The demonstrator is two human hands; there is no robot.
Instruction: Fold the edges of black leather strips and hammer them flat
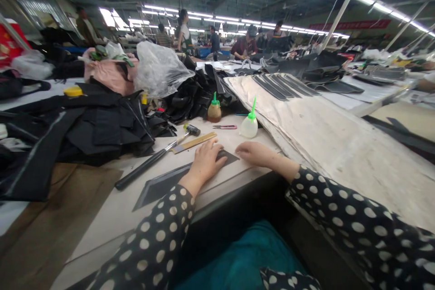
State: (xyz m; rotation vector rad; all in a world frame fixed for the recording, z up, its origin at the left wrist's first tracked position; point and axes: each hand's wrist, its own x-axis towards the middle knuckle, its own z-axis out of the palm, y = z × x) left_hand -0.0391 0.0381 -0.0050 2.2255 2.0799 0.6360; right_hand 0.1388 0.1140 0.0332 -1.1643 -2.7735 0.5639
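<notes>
A long dark strip of sheet material [159, 186], perhaps leather or fabric, lies flat on the pale work board [112, 217]. My left hand [206, 161] rests on the strip's right half, fingers stretched out and thumb apart. At the strip's right end is my right hand [253, 153], its fingers bent together at the corner; whether they pinch the edge is hidden. Beyond the strip lie a hammer [149, 166] with a black handle and a yellowish ruler-like bar [195, 142]. Two squeeze bottles stand behind: one with brown liquid [214, 112], one whitish [249, 126].
Small pink-handled snips [224, 127] lie between the bottles. Black cut pieces [102, 122] are heaped at left, near a clear plastic bag [161, 68] and a pink bag [110, 74]. Dark strips [272, 87] lie on cream cloth [326, 136] at right. Several people work farther back.
</notes>
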